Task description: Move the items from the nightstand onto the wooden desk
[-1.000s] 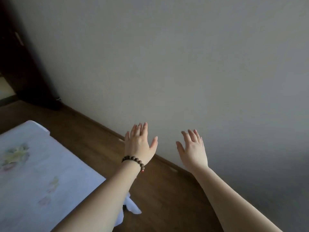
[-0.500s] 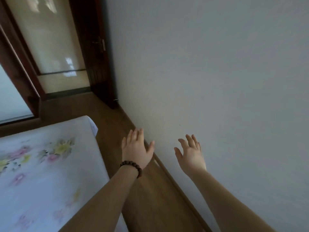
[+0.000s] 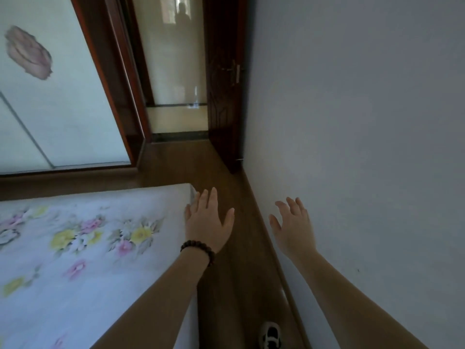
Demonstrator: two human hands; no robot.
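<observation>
Two hands reach out in the head view, and both hold nothing. The left hand (image 3: 208, 222) has straight fingers close together, just above the corner of the flowery bed (image 3: 83, 248). The right hand (image 3: 293, 226) has loose, spread fingers near the wall (image 3: 364, 122). No nightstand, items or desk show here. I think the person should walk slowly along the narrow floor (image 3: 226, 285) and look around for the nightstand first.

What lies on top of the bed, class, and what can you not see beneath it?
A white floral sheet covers the bed. No loose items show on it. The left hand is at its corner; contact is unclear. The sheet hides whatever lies underneath.
</observation>
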